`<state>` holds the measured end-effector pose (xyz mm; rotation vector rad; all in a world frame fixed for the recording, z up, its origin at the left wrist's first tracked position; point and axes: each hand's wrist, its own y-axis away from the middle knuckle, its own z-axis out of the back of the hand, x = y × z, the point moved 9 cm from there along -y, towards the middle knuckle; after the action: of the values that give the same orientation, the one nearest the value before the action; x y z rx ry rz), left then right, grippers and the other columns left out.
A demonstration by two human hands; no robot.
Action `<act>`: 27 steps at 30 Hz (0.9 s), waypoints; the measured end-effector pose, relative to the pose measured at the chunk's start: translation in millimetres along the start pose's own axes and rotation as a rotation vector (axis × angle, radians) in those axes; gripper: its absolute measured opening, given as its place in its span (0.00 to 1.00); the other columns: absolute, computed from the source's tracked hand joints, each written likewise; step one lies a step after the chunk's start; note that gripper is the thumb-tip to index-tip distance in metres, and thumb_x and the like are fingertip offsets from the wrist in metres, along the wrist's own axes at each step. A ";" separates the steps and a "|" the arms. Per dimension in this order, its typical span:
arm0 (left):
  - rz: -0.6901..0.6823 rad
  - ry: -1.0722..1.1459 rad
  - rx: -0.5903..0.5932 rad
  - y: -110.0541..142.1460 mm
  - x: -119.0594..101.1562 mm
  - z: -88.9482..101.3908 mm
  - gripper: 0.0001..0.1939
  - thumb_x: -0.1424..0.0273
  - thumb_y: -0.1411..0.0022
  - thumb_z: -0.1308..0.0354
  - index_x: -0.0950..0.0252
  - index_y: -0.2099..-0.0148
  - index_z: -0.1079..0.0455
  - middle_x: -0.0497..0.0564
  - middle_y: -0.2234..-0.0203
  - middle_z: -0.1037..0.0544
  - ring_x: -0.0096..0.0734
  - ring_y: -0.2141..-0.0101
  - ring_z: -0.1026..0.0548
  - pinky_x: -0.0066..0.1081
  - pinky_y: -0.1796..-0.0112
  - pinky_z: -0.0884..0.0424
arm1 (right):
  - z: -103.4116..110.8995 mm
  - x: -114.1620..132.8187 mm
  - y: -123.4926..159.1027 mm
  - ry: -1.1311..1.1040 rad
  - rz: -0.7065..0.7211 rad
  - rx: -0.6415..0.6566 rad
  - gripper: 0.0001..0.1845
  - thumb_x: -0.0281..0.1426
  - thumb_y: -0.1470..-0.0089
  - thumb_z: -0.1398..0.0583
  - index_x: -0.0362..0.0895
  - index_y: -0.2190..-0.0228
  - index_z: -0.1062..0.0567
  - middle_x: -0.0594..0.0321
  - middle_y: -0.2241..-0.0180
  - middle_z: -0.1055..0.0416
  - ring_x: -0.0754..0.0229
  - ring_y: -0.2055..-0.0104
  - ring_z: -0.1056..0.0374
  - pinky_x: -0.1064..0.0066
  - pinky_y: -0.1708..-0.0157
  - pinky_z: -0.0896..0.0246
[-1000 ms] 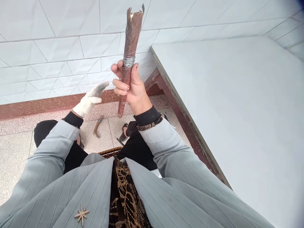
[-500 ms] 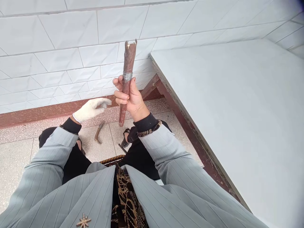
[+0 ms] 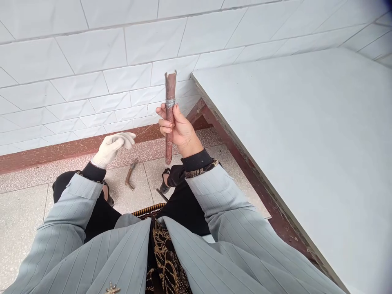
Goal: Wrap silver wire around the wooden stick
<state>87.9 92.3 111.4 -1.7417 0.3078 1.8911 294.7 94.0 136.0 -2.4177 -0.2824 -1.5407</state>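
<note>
My bare right hand (image 3: 178,127) grips a reddish-brown wooden stick (image 3: 170,87) and holds it upright. A coil of thin silver wire (image 3: 170,102) is wound round the stick just above my fingers. A fine strand of wire (image 3: 143,131) runs from the coil leftward to my left hand (image 3: 112,148), which wears a white knit glove. The gloved fingers are pinched closed on the strand's end. The stick's top end is splintered.
A white tiled wall (image 3: 76,69) stands ahead, and a white slab-topped bench (image 3: 294,122) runs along the right. On the speckled floor between my knees lies a curved brown tool (image 3: 130,174). My feet in dark sandals (image 3: 165,179) rest below the stick.
The stick has dropped lower and now stands straight instead of tilted. My gloved left hand went from open fingers to a pinch on the wire and drew back leftward.
</note>
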 end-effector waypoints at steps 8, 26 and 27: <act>0.100 0.475 0.180 14.8 7.3 -21.4 0.21 0.52 0.35 0.32 0.67 0.57 0.20 0.36 0.86 0.47 0.18 0.85 0.47 0.26 0.79 0.36 | 33.8 -7.7 5.6 -0.204 -0.078 -0.160 0.16 0.45 0.26 0.41 0.45 0.54 0.27 0.61 0.57 0.25 0.72 0.77 0.48 0.81 0.82 0.46; 0.197 -0.510 0.097 36.6 3.9 -4.4 0.15 0.62 0.31 0.47 0.64 0.58 0.23 0.51 0.63 0.17 0.30 0.65 0.24 0.31 0.60 0.28 | -26.7 -120.9 46.5 1.568 -0.729 0.863 0.10 0.30 0.36 0.34 0.35 0.60 0.14 0.55 0.68 0.22 0.57 0.65 0.28 0.69 0.67 0.44; 0.220 -0.517 0.034 34.5 6.5 2.1 0.14 0.63 0.32 0.48 0.64 0.58 0.23 0.50 0.63 0.18 0.29 0.68 0.26 0.30 0.63 0.30 | -36.9 -127.9 55.1 1.463 -0.749 0.973 0.09 0.31 0.36 0.34 0.37 0.61 0.14 0.61 0.72 0.24 0.61 0.68 0.30 0.71 0.67 0.44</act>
<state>67.7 66.5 98.7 -1.1729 0.3372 2.3939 226.0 27.0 28.5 -0.1686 -1.2184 -2.1840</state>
